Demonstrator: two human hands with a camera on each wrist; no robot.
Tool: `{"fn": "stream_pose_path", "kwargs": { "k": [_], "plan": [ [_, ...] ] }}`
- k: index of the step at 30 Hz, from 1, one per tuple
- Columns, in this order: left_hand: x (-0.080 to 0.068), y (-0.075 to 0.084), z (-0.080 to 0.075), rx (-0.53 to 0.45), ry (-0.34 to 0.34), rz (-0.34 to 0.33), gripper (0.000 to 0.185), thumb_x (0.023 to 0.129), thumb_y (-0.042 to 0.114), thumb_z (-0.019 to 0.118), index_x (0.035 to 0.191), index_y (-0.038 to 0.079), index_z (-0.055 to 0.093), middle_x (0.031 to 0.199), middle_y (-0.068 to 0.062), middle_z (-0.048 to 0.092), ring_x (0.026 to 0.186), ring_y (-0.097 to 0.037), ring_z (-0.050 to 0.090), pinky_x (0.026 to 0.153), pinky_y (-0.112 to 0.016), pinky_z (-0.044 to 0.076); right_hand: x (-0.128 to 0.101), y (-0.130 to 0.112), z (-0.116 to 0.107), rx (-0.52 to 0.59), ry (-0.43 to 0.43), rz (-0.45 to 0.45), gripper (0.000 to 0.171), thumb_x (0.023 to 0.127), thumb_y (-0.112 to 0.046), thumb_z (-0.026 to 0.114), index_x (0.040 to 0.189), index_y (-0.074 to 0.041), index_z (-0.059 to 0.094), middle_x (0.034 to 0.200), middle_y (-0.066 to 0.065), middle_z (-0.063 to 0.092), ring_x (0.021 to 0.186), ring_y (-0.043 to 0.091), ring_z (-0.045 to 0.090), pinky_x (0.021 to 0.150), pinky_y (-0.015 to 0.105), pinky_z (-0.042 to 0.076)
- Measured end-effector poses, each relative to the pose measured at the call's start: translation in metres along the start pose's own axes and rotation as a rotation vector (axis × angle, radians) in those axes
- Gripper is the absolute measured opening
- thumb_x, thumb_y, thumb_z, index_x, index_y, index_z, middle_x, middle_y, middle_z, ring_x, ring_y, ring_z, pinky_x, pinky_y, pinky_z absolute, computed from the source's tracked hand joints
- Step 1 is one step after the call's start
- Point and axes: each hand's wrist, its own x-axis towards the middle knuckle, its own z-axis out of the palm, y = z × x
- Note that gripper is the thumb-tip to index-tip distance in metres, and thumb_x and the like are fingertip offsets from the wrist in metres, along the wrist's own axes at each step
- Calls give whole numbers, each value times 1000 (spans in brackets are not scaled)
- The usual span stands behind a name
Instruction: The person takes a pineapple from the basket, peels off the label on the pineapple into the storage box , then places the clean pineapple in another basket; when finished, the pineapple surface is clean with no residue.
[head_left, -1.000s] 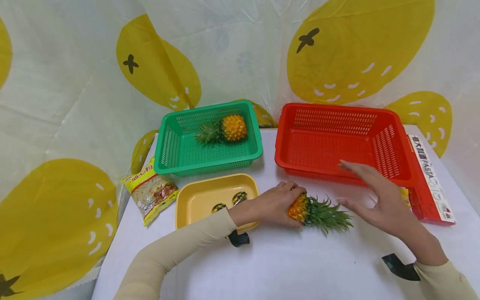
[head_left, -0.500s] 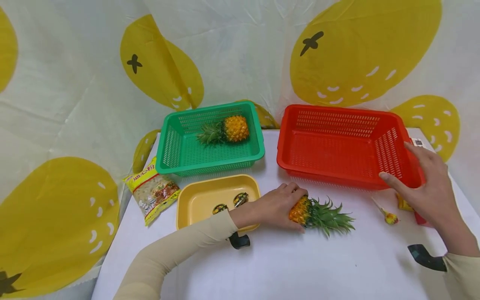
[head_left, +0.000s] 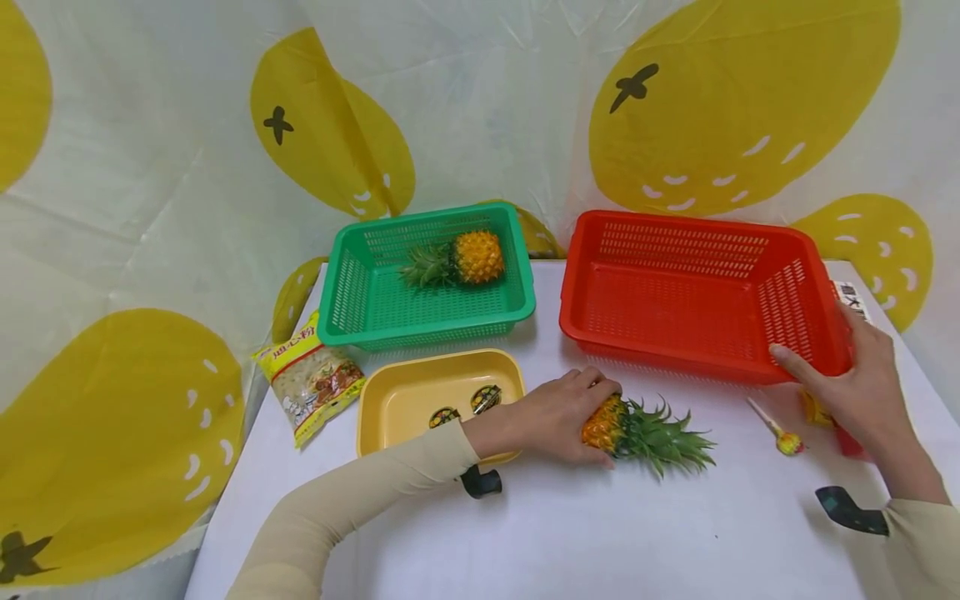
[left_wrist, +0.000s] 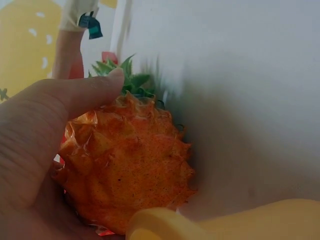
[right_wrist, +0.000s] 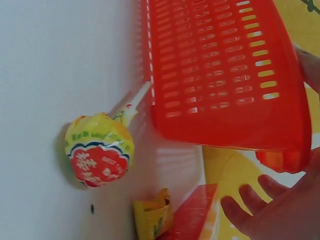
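Observation:
My left hand [head_left: 558, 417] grips the orange body of a small pineapple [head_left: 602, 427] lying on the table, its green leaves pointing right. In the left wrist view the thumb lies over the top of the pineapple [left_wrist: 132, 165], near the leaves. At the right end of the red perforated basket [head_left: 675, 352] is my right hand [head_left: 862, 379]. Its thumb is over the front corner, and its fingers reach behind the right rim, partly hidden. The right wrist view has these fingers [right_wrist: 252, 200] extended and spread below the basket's end wall [right_wrist: 225, 125].
A green basket [head_left: 420, 329] at the back holds another pineapple [head_left: 478, 257]. In front stands a yellow tray [head_left: 390, 421] containing small round dark-and-yellow items, beside a noodle packet [head_left: 315, 387]. Near the right hand lie a lollipop [head_left: 787, 442], a yellow wrapper [head_left: 816, 408] and a red box [head_left: 851, 443].
My right hand has moved right from in front of the red basket to its right-hand rim, uncovering the lollipop. The left hand stays on the pineapple.

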Motion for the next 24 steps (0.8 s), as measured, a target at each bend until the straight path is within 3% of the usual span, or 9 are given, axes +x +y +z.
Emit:
{"fn": "stream_pose_path", "kwargs": {
  "k": [2,6,11,15,24],
  "plan": [
    [0,-1,0,5,-3,-1,93,86,66,78,154,12,44,136,-2,49,115,-14,48,93,-20,43,0,2,2,19,-23,26,106,98,-46,71,171,-20,-1,169,30,11,146,61,21,87,78,43],
    [1,0,0,4,-18,4,95,85,68,77,155,13,43,135,-2,49,113,-14,48,90,-21,44,-2,7,4,65,-42,82,102,101,-48,66,170,-30,-8,172,27,8,149,61,16,94,78,38],
    [2,1,-2,10,-34,15,97,84,69,78,156,13,42,132,0,49,111,-12,46,86,-20,45,-4,11,6,95,-19,88,99,102,-46,67,168,-42,-7,174,19,9,152,56,16,99,71,37],
    [2,-1,-1,-3,-31,17,93,85,65,79,154,14,44,132,0,49,112,-10,46,86,-19,44,-3,12,9,98,-16,80,98,101,-47,67,167,-46,-5,175,15,9,153,54,17,100,53,44],
    [4,-6,-11,-65,-53,13,85,83,55,84,150,15,50,135,2,53,116,-6,46,95,-19,42,1,15,13,105,-22,72,99,101,-47,68,166,-49,-6,176,13,9,153,53,17,98,54,42]
  ]
}}
